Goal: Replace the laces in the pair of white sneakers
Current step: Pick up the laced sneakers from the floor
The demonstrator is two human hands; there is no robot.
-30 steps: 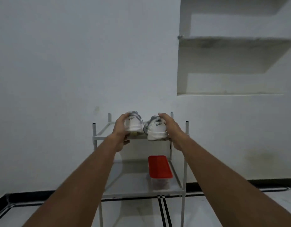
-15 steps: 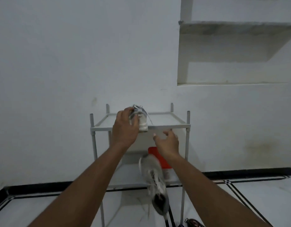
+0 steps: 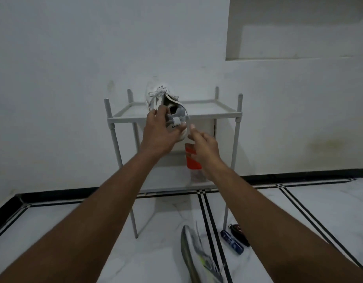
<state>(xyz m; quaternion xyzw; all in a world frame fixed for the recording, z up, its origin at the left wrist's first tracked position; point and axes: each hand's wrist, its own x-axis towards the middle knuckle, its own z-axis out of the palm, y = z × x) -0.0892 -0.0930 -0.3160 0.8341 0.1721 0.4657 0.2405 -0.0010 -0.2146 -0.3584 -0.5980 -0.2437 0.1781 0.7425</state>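
My left hand grips a white sneaker by its heel, holding it tilted in front of the top shelf of a grey rack. Its laces hang loose, and one lace end dangles down the right side. My right hand is just right of the heel, fingers loosely spread, fingertips near that lace end and holding nothing. The second white sneaker lies on its side on the floor below, between my arms, its dark sole turned left.
A box with a red lid sits on the rack's lower shelf, partly behind my right hand. A blue tube and a small dark object lie on the white tiled floor right of the fallen sneaker. The wall stands close behind.
The second sneaker has dropped from mid-air to the floor. My left hand turned the held sneaker so its opening faces me. My right hand rose toward the heel.
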